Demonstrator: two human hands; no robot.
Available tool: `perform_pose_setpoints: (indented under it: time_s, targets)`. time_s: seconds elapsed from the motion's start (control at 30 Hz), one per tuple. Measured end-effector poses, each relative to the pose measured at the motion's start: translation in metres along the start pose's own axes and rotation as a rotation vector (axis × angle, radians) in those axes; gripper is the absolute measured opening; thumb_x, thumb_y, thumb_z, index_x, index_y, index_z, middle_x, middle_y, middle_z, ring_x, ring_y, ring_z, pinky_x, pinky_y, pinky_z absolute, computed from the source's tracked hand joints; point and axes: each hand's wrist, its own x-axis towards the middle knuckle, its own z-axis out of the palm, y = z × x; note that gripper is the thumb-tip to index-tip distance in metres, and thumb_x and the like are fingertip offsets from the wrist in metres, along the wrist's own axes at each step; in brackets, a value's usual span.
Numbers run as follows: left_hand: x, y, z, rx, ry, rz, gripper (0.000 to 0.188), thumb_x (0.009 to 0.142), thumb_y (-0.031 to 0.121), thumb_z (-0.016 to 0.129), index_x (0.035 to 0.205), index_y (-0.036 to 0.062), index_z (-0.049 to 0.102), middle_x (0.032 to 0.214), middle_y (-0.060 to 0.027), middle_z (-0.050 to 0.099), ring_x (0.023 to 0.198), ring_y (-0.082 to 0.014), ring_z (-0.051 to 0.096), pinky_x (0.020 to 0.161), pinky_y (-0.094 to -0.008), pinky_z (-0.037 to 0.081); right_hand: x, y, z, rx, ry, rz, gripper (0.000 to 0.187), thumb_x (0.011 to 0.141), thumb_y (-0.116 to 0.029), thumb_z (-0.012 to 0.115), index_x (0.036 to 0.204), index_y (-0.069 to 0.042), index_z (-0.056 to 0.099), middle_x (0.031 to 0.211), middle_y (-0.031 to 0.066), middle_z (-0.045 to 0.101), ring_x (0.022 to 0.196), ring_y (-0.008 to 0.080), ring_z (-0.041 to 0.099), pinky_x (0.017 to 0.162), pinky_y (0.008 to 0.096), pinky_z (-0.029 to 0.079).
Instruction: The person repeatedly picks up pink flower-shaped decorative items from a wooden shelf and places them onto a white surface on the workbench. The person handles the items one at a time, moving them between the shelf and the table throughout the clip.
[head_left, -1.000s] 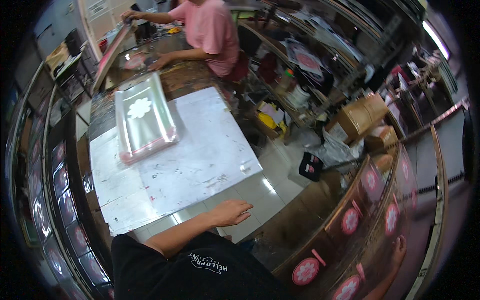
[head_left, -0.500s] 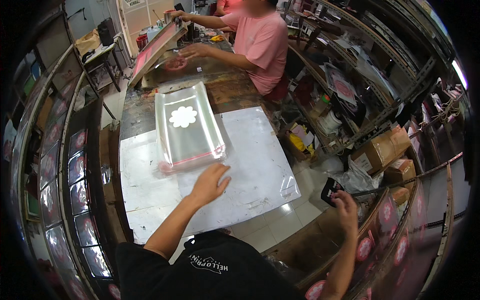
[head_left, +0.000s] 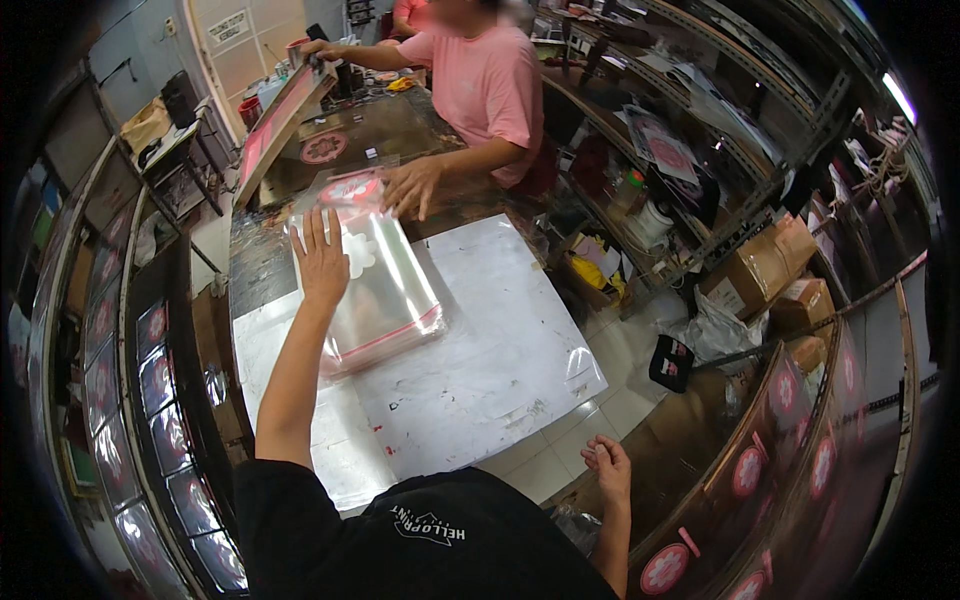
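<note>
Left hand (head_left: 320, 262) lies flat, fingers spread, on the stack of clear bags (head_left: 385, 290) on the table (head_left: 500, 370) — nothing lifted yet, right hand (head_left: 608, 468) loosely curled & empty by the hip.

Left hand (head_left: 321, 262) outstretched flat, right hand (head_left: 607, 468) loosely curled.
</note>
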Motion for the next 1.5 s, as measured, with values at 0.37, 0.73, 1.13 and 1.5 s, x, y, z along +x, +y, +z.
perform_pose_setpoints:
  time_s: [0.37, 0.73, 1.13, 1.5]
  targets:
    - [-0.007, 0.03, 0.02, -0.171, -0.103, 0.39, 0.014, 0.085, 0.012, 0.056, 0.089, 0.0059, 0.068, 0.087, -0.0107, 0.061, 0.088, -0.0266, 0.06, 0.078, -0.0444, 0.045, -0.015, 0.017, 0.028, 0.051, -0.029, 0.037, 0.036, 0.098, -0.02, 0.059, 0.126, 0.002, 0.054, 0.116, 0.0139, 0.064, 0.099, 0.024, 0.067, 0.088, 0.0345, 0.053]
    - [-0.143, 0.198, -0.111, -0.69, -0.358, 0.802, 0.022, 0.082, 0.014, 0.057, 0.102, 0.0054, 0.056, 0.086, -0.0092, 0.064, 0.076, -0.0254, 0.067, 0.07, -0.0395, 0.048, -0.023, -0.031, 0.098, 0.538, -0.52, -0.159, 0.059, 0.098, -0.034, 0.058, 0.145, -0.005, 0.038, 0.155, 0.0145, 0.031, 0.135, 0.0358, 0.043, 0.108, 0.0494, 0.038]
    - [-0.191, 0.277, -0.174, -1.242, -0.51, 1.116, 0.047, 0.084, 0.029, 0.072, 0.118, 0.0009, 0.057, 0.093, -0.0135, 0.064, 0.088, -0.0303, 0.063, 0.073, -0.0421, 0.047, -0.042, -0.041, 0.008, 0.05, 0.19, -0.205, 0.032, 0.099, -0.009, 0.053, 0.128, 0.003, 0.055, 0.12, 0.0128, 0.061, 0.102, 0.0202, 0.065, 0.088, 0.0317, 0.054]
    - [-0.17, 0.275, -0.123, -1.334, -0.542, 0.862, 0.031, 0.084, 0.006, 0.068, 0.114, -0.001, 0.062, 0.081, -0.0101, 0.059, 0.072, -0.0248, 0.056, 0.07, -0.0383, 0.044, -0.213, -0.195, -0.191, -0.16, 0.848, -0.385, 0.033, 0.089, -0.006, 0.061, 0.122, -0.004, 0.062, 0.105, 0.0027, 0.061, 0.087, 0.0115, 0.064, 0.071, 0.0245, 0.053]
